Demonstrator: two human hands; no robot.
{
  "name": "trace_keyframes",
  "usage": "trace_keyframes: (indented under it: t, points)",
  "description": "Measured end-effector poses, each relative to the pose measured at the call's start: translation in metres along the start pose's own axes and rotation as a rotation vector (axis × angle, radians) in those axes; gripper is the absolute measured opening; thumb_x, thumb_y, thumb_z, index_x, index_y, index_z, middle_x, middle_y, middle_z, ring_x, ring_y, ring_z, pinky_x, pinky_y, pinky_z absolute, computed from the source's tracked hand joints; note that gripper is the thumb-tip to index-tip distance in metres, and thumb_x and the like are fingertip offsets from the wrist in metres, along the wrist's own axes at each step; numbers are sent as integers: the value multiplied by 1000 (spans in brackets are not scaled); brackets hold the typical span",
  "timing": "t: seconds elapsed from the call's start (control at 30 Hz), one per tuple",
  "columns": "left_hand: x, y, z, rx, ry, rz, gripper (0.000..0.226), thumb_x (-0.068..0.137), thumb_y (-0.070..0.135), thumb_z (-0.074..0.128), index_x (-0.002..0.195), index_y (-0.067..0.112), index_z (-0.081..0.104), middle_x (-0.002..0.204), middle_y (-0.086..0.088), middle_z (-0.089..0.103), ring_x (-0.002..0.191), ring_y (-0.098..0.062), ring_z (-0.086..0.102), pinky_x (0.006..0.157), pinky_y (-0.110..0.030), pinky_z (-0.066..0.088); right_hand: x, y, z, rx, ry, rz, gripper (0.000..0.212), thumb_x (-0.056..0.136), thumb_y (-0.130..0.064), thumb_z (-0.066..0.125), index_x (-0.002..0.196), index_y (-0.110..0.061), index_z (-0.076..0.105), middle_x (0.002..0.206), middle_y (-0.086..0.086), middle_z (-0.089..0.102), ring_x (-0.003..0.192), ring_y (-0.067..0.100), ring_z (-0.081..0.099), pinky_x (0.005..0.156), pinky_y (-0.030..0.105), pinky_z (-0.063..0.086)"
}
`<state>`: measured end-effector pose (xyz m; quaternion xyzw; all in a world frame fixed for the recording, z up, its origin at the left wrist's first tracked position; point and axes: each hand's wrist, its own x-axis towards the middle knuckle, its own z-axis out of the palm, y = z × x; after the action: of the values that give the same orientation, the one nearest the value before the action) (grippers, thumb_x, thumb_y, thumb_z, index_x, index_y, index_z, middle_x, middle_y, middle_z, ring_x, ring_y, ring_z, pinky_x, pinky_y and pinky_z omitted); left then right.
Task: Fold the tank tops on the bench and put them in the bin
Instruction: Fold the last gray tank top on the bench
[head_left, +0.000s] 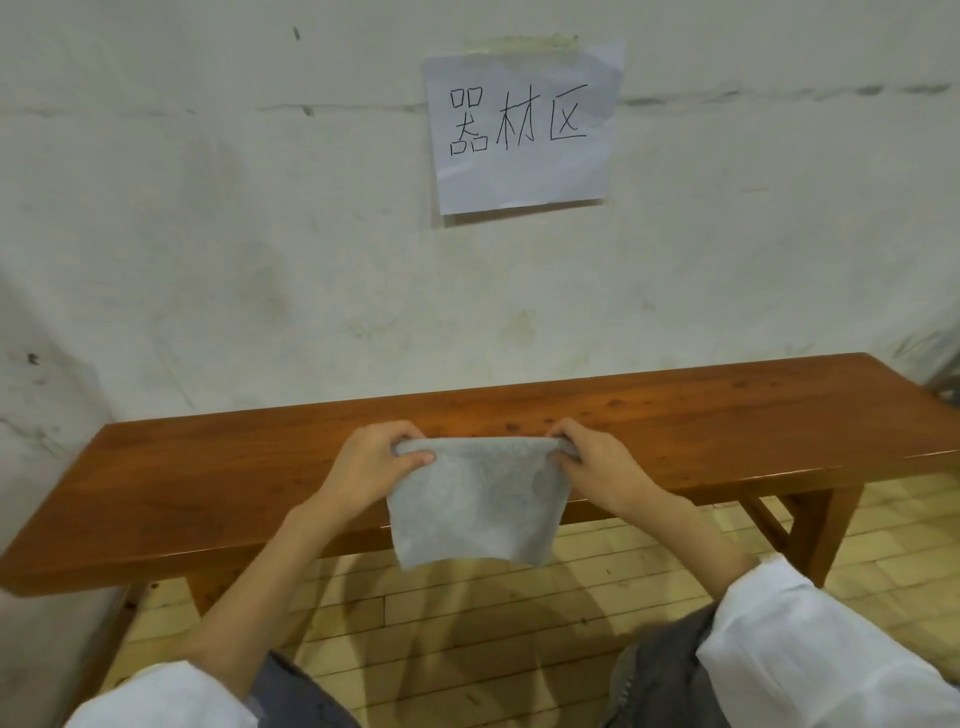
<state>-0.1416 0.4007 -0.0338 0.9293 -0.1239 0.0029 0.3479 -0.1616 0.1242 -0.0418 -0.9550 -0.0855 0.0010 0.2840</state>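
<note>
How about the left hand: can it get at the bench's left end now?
Probably yes. Nothing lies on the bench between the left hand and that end. But it pinches a top corner of the grey tank top, with the right hand on the other.

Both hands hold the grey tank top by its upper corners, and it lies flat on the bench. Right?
Not flat. The left hand and right hand do hold the grey tank top by its upper corners, but it hangs down past the front edge of the bench, as the head view shows.
</note>
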Motion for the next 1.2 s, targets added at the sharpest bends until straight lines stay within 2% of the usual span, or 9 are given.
trace_keyframes:
  t: [0.27, 0.43, 0.6, 0.7, 0.8, 0.87, 0.93, 1.07, 1.2]
  points:
    - [34, 28, -33, -137, 78, -5, 12, 85, 9, 68, 87, 21, 67, 84, 13, 64, 81, -1, 58, 66, -12, 41, 32, -16, -46, 46, 135, -38, 16, 97, -19, 50, 106, -15, 63, 94, -3, 65, 87, 14, 63, 64, 11, 45]
    - [68, 52, -60, -11, 350, 85, 8, 84, 12, 66, 85, 19, 69, 81, 9, 55, 77, -6, 50, 67, -18, 36, 76, -29, -79, -18, 349, -147, 18, 91, -11, 58, 103, -16, 70, 102, 3, 65, 96, 20, 55, 75, 20, 38]
    - [78, 52, -69, 268, 625, 275, 11, 84, 10, 65, 93, 15, 69, 87, 0, 50, 86, -19, 47, 75, -31, 38, 89, -39, -89, 5, 559, -221, 19, 89, -12, 64, 106, -18, 70, 100, -8, 46, 96, 9, 42, 75, 7, 32]
    - [53, 22, -32, 423, 541, 431, 16, 77, 2, 60, 89, 12, 65, 83, -4, 54, 79, -25, 50, 70, -31, 31, 76, -13, -43, -35, 498, -150, 25, 83, -1, 65, 102, -16, 71, 96, -6, 44, 93, 16, 48, 77, 13, 35]
    - [4, -23, 33, 592, 200, 466, 37, 58, 5, 80, 87, 21, 64, 86, 4, 60, 78, -14, 53, 70, -24, 37, 32, 24, 23, -34, 252, 37, 26, 83, -2, 65, 98, -23, 68, 99, -10, 44, 97, 11, 46, 86, 26, 46]
    - [-27, -48, 73, 646, -1, 430, 59, 39, 14, 89, 93, 26, 68, 91, 8, 64, 82, -10, 58, 71, -22, 42, -5, 41, 57, -24, 85, 113, 33, 85, -1, 62, 97, -31, 60, 107, -13, 43, 104, 6, 43, 98, 29, 46]
    - [-44, -61, 93, 626, -69, 418, 56, 45, 31, 88, 97, 28, 68, 95, 10, 66, 87, -8, 61, 72, -22, 46, -25, 49, 75, 60, 56, 145, 45, 82, 8, 57, 98, -34, 56, 113, -14, 42, 109, 8, 43, 100, 28, 44]
    - [-35, -61, 90, 412, 176, 314, 17, 90, 44, 51, 82, 32, 60, 81, 17, 55, 77, 0, 48, 69, -22, 40, -13, 50, 71, 96, 128, 182, 45, 81, 13, 52, 100, -25, 65, 113, -10, 50, 108, 13, 48, 95, 27, 46]
    - [17, -65, 78, 215, 378, -229, 19, 96, 33, 50, 104, 21, 62, 98, 5, 59, 93, -15, 52, 81, -33, 40, 18, 45, 62, 176, 241, 318, 36, 89, 6, 50, 109, -20, 65, 114, -11, 51, 111, 12, 53, 95, 28, 49]
